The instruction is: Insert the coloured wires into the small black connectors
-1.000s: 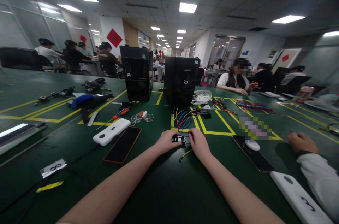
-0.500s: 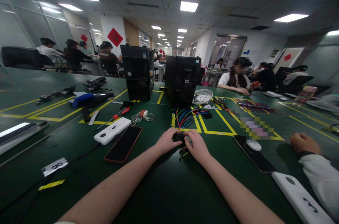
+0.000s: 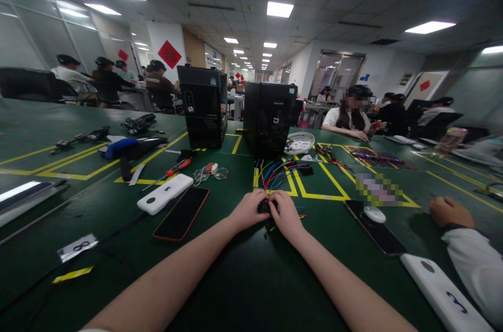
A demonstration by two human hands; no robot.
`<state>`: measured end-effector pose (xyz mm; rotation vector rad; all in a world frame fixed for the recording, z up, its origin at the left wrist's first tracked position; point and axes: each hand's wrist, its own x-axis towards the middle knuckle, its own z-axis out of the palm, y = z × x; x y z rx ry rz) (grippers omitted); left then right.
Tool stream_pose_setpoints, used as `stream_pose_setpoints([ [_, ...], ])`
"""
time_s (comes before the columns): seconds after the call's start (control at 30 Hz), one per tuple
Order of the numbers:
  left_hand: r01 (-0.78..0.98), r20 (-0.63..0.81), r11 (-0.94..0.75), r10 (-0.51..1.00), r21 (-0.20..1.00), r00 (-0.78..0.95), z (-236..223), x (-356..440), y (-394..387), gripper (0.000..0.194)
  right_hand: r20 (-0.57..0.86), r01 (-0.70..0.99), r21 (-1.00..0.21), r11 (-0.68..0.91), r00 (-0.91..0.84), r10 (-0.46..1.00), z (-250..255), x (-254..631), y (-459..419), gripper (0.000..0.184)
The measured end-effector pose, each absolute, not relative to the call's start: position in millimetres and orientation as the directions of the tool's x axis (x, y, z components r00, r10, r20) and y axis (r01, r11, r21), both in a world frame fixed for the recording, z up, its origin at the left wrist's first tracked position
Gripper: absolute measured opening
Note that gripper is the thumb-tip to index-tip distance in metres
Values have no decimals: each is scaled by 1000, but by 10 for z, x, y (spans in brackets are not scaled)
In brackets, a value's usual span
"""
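Where the green table (image 3: pixel 251 290) reaches toward the person, open room lies at its near middle; work looks midway, by my judgement, with nothing that can be called finished. Far side: left computer case (image 3: pixel 202 107) and right computer case (image 3: pixel 269 120), both black, upright, a gap between; they wall off the room straight ahead. Left side: dark phone (image 3: pixel 183 214) lying flat, white power bank (image 3: pixel 165 195) marked 8 just beside it, some open room between phone and left forearm (image 3: pixel 176 279). Right side: other phone (image 3: pixel 381 235), apart from the right forearm (image 3: pixel 349 285); co-worker's hand (image 3: pixel 450 211) rests past it, so reach that way is shared. Coloured wires (image 3: pixel 271 177) spread just beyond the work spot, probably work left. Left hand (image 3: pixel 249 209) closed in, holding a small black block (image 3: pixel 263 207), on or just above the table, cannot tell which. Right hand (image 3: pixel 286 212) narrow, fingertips at the block; whether gripping block or wire, cannot tell. Block mostly covered, so its progress is unreadable. Short wire ends (image 3: pixel 301 208) poke out past the right hand; any join to the block is hidden
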<state>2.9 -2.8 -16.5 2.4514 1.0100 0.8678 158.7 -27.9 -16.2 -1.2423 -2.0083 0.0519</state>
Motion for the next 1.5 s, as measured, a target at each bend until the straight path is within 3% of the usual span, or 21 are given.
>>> stream_pose_setpoints([
  [0.27, 571, 356, -620, 781, 538, 513, -200, -6, 35, 33, 602, 749, -471, 466, -113, 790, -156, 1629, -244, 12],
  [0.4, 593, 378, -601, 799, 536, 468, -233, -18, 60, 31, 534, 728, -454, 513, -239, 811, -97, 1696, -291, 11],
  [0.53, 612, 396, -577, 817, 541, 419, -290, -20, 91, 29, 407, 719, -319, 618, -485, 774, 14, 1703, -409, 13],
  [0.63, 618, 394, -571, 821, 540, 414, -327, -26, 110, 28, 297, 739, -230, 633, -566, 769, 82, 1703, -478, 18],
  [0.77, 618, 402, -584, 811, 527, 424, -337, -35, 118, 30, 165, 802, -120, 585, -565, 808, 147, 1722, -524, 26],
  [0.97, 627, 390, -576, 817, 524, 424, -296, -29, 96, 31, -50, 876, 39, 481, -479, 876, 206, 1647, -592, 24],
  [1.17, 621, 392, -581, 814, 527, 429, -283, -21, 86, 29, -54, 887, -1, 461, -461, 886, 137, 1635, -598, 24],
  [1.4, 636, 370, -559, 829, 533, 419, -275, -31, 74, 33, 71, 910, -211, 356, -349, 934, 194, 1704, -499, 21],
  [1.5, 620, 355, -585, 811, 523, 465, -250, -36, 48, 38, 138, 921, -242, 306, -279, 950, 208, 1733, -463, 27],
])
